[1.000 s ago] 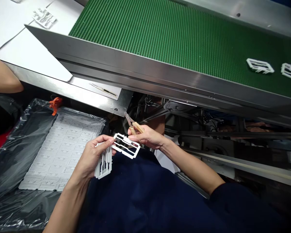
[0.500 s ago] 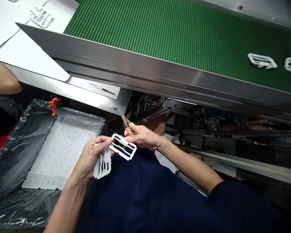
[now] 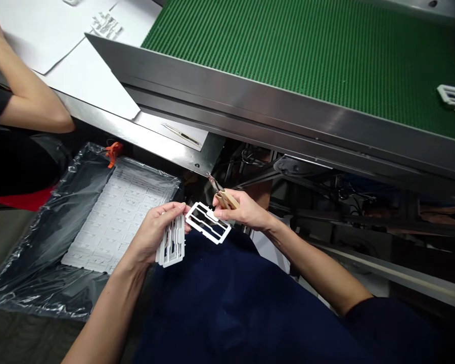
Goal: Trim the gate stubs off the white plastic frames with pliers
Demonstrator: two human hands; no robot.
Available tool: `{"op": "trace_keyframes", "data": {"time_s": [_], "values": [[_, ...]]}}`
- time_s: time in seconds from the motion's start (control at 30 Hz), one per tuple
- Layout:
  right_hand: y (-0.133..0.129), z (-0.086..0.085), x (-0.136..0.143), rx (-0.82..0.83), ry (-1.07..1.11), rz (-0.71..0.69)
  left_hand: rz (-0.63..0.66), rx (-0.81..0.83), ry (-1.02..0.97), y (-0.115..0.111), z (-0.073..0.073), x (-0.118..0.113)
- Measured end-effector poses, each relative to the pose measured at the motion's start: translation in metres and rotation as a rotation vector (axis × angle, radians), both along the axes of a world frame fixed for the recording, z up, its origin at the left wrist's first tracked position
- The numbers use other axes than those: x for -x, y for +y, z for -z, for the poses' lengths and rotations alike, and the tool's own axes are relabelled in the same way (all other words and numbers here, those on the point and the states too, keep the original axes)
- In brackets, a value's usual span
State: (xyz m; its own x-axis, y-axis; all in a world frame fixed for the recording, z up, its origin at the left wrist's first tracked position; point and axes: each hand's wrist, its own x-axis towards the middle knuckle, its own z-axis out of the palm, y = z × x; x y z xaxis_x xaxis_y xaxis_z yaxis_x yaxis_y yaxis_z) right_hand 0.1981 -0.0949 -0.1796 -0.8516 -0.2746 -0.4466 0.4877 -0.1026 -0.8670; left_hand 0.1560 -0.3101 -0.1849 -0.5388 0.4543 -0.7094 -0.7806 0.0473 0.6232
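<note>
My left hand is closed round a small stack of white plastic frames with long slots, held upright-ish by thumb and fingers. In my right hand is a pair of nippers with tan handles, jaws pointing up and left. The same hand pinches the upper edge of a single white slotted frame under its thumb. This frame's left end is beside my left fingertips; whether they touch it I cannot tell.
A bin lined with clear plastic holds rows of white parts, with an orange clamp on its rim. Ahead runs a green conveyor belt behind a metal side rail. A craft knife lies on the bench. A co-worker's arm is at left.
The view has swung left, so the scene sits further right. The single frame has shifted slightly away from my left thumb. Both hands keep their holds. More of the co-worker's arm shows.
</note>
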Motion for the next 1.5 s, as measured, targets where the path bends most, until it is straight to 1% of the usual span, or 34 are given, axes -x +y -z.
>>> {"op": "trace_keyframes", "data": {"time_s": [0.17, 0.4, 0.5, 0.63, 0.7, 0.77, 0.87, 0.93, 1.03, 1.17, 1.2, 1.27, 1.33, 1.4, 1.5], "values": [[0.000, 0.003, 0.000, -0.039, 0.013, -0.026, 0.033, 0.036, 0.000, 0.000, -0.003, 0.003], [0.002, 0.004, -0.001, -0.070, 0.040, -0.056, 0.152, 0.087, 0.066, -0.003, -0.002, 0.005], [0.002, 0.003, -0.003, -0.090, 0.054, -0.093, 0.200, 0.099, 0.174, 0.000, -0.005, 0.006], [0.001, 0.005, -0.007, -0.119, 0.072, -0.135, 0.230, 0.148, 0.411, 0.001, -0.007, 0.008], [0.000, 0.007, -0.011, -0.123, 0.075, -0.136, 0.255, 0.169, 0.461, -0.001, -0.008, 0.009], [-0.002, 0.009, -0.014, -0.120, 0.076, -0.129, 0.298, 0.152, 0.427, -0.005, -0.009, 0.009], [-0.004, 0.011, -0.017, -0.129, 0.075, -0.127, 0.400, 0.095, 0.335, -0.011, -0.010, 0.006], [-0.005, 0.011, -0.017, -0.141, 0.075, -0.131, 0.455, 0.080, 0.315, -0.015, -0.011, 0.004], [-0.006, 0.009, -0.017, -0.153, 0.086, -0.147, 0.508, 0.105, 0.374, -0.018, -0.008, 0.003], [-0.006, 0.009, -0.018, -0.189, 0.117, -0.187, 0.583, 0.179, 0.527, -0.020, -0.003, 0.001], [-0.007, 0.010, -0.018, -0.194, 0.123, -0.196, 0.581, 0.204, 0.573, -0.020, -0.002, 0.001], [-0.009, 0.013, -0.020, -0.173, 0.130, -0.205, 0.532, 0.213, 0.669, -0.019, -0.002, 0.000], [-0.013, 0.019, -0.023, -0.101, 0.130, -0.193, 0.457, 0.146, 0.714, -0.017, -0.002, -0.002], [-0.018, 0.026, -0.028, 0.004, 0.116, -0.159, 0.408, 0.038, 0.677, -0.015, -0.002, -0.005], [-0.025, 0.034, -0.037, 0.098, 0.079, -0.112, 0.405, -0.040, 0.589, -0.015, -0.001, -0.010]]}}
